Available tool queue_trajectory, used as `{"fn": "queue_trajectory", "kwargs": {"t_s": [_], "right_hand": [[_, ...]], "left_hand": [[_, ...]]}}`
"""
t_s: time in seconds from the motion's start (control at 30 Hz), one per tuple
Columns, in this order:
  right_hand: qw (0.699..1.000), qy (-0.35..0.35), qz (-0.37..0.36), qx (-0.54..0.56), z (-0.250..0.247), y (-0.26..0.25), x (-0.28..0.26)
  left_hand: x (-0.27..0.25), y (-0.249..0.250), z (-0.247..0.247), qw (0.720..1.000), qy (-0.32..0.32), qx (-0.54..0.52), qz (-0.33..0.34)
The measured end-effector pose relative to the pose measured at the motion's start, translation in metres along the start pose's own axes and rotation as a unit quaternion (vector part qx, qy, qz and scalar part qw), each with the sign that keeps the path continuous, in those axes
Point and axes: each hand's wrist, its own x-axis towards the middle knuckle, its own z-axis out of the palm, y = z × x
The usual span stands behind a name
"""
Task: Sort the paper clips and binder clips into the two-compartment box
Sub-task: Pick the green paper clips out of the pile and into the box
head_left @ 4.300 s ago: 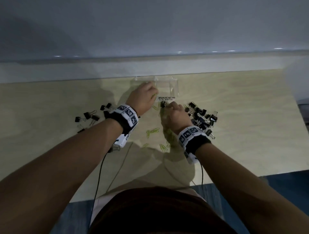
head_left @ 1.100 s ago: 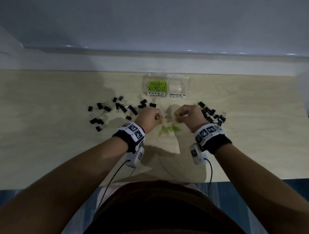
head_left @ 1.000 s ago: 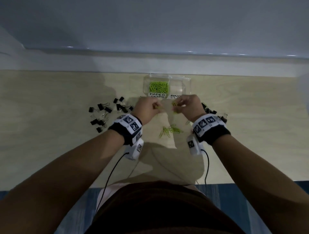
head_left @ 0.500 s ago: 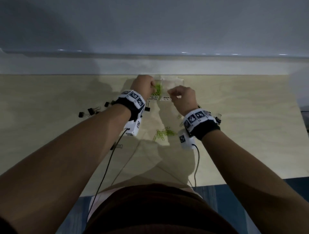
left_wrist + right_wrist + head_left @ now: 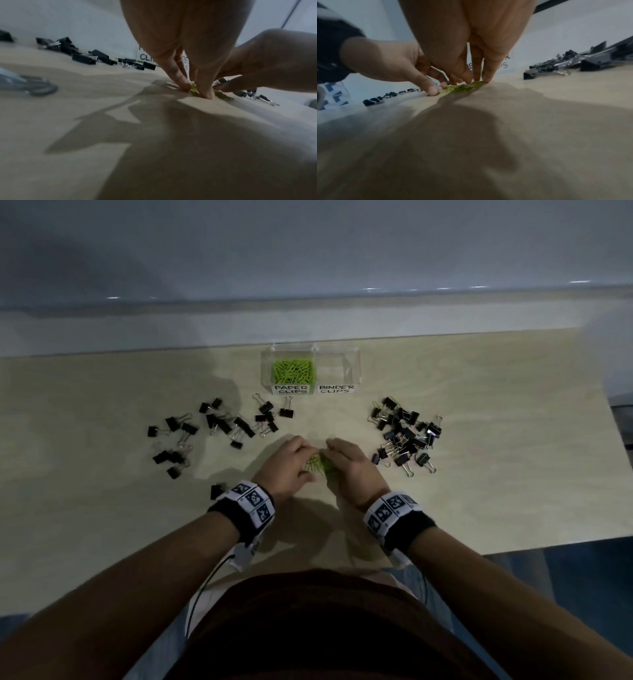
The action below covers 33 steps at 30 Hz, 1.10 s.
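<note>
My left hand [image 5: 287,463] and right hand [image 5: 349,464] both pinching at the loose green paper clips [image 5: 320,465] on the bench [image 5: 496,474], well short of the two-compartment box [image 5: 310,370], its paper-clip side part filled, binder clips [image 5: 406,434] heaped right of my hands, more binder clips [image 5: 219,426] scattered left, none blocking the box.

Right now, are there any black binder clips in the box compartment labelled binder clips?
No, the clear plastic box's binder clips compartment looks empty in the head view.
</note>
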Motion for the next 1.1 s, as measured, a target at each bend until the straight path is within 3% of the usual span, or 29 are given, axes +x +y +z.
{"fn": "queue_trajectory", "kwargs": {"t_s": [0.07,0.17,0.23,0.3,0.4,0.57,0.7,0.97,1.03,1.1], "right_hand": [[0.999,-0.024,-0.018,0.041,-0.009,-0.004,-0.002],[0.996,0.059,-0.031,0.058,-0.029,0.001,-0.002],[0.995,0.092,0.023,0.041,-0.034,0.009,0.000],[0.996,0.057,0.062,-0.016,-0.029,0.014,0.001],[0.989,-0.056,0.112,-0.076,-0.014,0.005,0.004],[0.994,0.011,0.107,-0.008,0.002,-0.002,0.004],[0.994,0.080,0.061,0.040,-0.003,0.002,-0.003],[0.999,0.028,0.013,0.033,-0.011,-0.006,0.004],[0.999,0.018,0.028,0.036,-0.013,-0.005,0.006],[0.994,-0.001,0.091,0.055,-0.016,-0.003,0.010]], "left_hand": [[0.003,0.002,0.002,0.999,0.019,-0.027,-0.016],[0.003,-0.001,0.000,0.999,0.023,-0.035,-0.024],[0.001,-0.006,-0.003,0.999,0.019,-0.038,-0.013],[-0.001,-0.009,-0.007,1.000,0.014,-0.015,0.017],[0.004,-0.005,-0.014,0.997,-0.014,0.048,0.057],[0.022,0.005,-0.020,0.980,-0.083,0.143,0.114],[0.020,0.003,-0.024,0.978,-0.079,0.142,0.132],[0.010,-0.002,-0.008,0.972,-0.061,0.201,0.102],[0.009,0.002,-0.006,0.971,-0.059,0.214,0.090],[0.009,0.005,-0.006,0.972,-0.054,0.213,0.079]]}}
